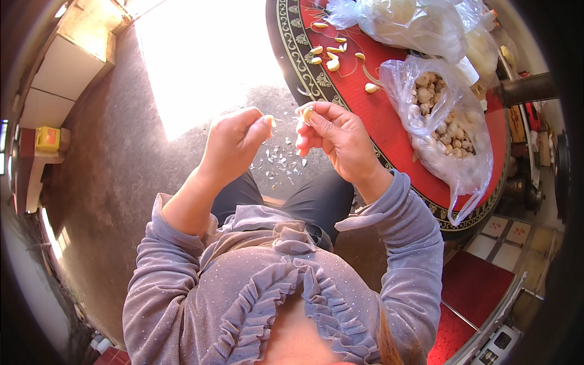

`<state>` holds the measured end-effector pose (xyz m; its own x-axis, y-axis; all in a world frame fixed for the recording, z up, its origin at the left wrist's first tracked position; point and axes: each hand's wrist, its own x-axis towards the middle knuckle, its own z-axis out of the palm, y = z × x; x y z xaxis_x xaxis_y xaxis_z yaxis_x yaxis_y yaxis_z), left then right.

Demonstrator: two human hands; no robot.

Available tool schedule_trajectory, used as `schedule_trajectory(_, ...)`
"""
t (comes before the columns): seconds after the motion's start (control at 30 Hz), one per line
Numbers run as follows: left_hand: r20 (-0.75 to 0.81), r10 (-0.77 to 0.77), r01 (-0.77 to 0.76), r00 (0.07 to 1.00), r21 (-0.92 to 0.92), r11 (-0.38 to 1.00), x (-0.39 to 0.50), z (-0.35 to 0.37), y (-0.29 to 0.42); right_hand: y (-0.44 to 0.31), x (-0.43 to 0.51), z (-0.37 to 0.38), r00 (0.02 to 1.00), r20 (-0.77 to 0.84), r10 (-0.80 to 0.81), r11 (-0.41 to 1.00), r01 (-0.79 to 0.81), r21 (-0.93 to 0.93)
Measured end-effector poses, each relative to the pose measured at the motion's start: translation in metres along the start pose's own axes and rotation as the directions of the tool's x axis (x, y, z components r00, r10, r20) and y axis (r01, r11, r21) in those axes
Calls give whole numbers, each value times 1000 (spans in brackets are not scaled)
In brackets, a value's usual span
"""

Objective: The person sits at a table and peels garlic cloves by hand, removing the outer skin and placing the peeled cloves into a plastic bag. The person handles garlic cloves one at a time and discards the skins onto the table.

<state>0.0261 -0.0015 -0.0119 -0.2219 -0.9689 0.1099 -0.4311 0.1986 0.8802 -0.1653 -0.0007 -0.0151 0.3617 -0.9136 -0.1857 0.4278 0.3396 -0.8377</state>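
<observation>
My right hand (344, 134) pinches a garlic clove (308, 115) between thumb and fingertips, its other fingers partly bent. Beside it, a short gap away, my left hand (237, 139) is curled into a loose fist with the thumb against the index finger. Whether a scrap of peel sits at that thumb tip is hard to tell. Both hands are over the floor in front of my lap. Peeled garlic cloves (333, 65) lie scattered on the red patterned tabletop (360, 114). Closer to my right arm, an open clear plastic bag (474, 169) holds many garlic bulbs (449, 132).
More plastic bags (410, 27) stand at the table's far end. Bits of garlic skin (278, 162) litter the concrete floor (182, 164) below my hands. A yellow jug (48, 138) sits by cabinets (66, 68) on the left. Shelving with assorted items (529, 127) borders the table's right side.
</observation>
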Motion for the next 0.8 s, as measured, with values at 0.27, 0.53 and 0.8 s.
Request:
schedule_trajectory(0.27,112,1,-2,994,4,1000,6,1,25,1,-3,2,997,52,-49,977,59,-205)
schedule_trajectory(0.53,164,-25,17,986,51,999,10,-2,31,0,-4,5,997,57,-55,973,66,-222)
schedule_trajectory(0.8,154,36,-50,987,84,995,9,-1,29,1,-5,4,997,66,-47,973,61,-223)
